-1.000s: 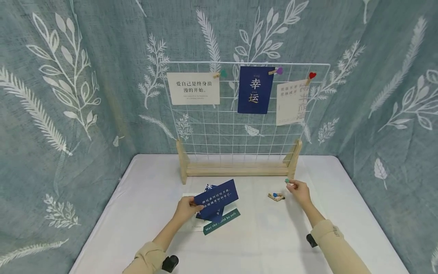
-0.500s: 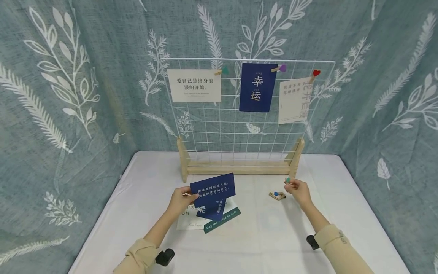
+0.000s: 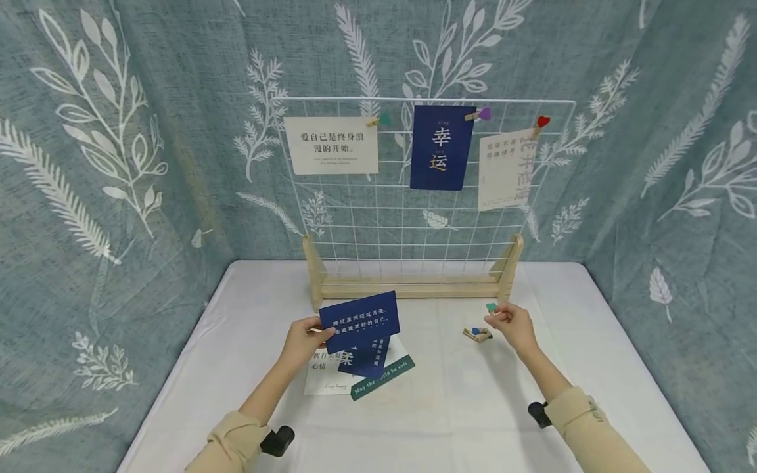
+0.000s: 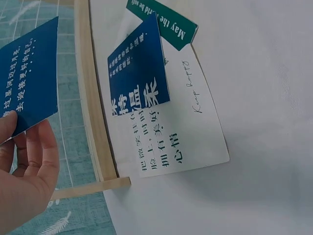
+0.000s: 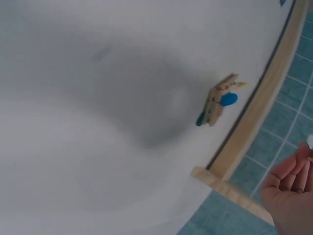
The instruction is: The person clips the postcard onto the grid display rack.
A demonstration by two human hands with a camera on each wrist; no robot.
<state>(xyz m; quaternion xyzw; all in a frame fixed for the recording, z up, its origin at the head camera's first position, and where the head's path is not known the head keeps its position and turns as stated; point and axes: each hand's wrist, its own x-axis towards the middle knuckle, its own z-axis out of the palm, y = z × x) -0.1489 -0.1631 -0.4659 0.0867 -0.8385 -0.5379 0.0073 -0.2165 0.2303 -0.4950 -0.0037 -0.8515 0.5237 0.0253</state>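
Observation:
My left hand (image 3: 300, 344) pinches a dark blue card (image 3: 362, 322) with white writing by its left edge, thumb in front. The card is raised over a small pile: another blue card (image 4: 139, 68), a white card (image 4: 198, 132) and a green strip card (image 3: 383, 378). To the right, my right hand (image 3: 516, 328) pinches a small clothespin with a green heart (image 3: 491, 307) between thumb and fingers. In the right wrist view the right hand (image 5: 292, 183) sits at the edge, and the clothespin is mostly out of frame.
Behind both hands stands a white wire grid (image 3: 408, 226) on a wooden base (image 3: 408, 289). Clipped to it are a white card (image 3: 331, 146), a blue card (image 3: 442, 148) and a cream card (image 3: 504, 171). Loose clothespins (image 5: 217, 103) lie on the white table near the right hand.
My left hand has drawn the blue card up and leftward, uncovering more of the pile beneath. The right hand has shifted only slightly, still pinching the clothespin.

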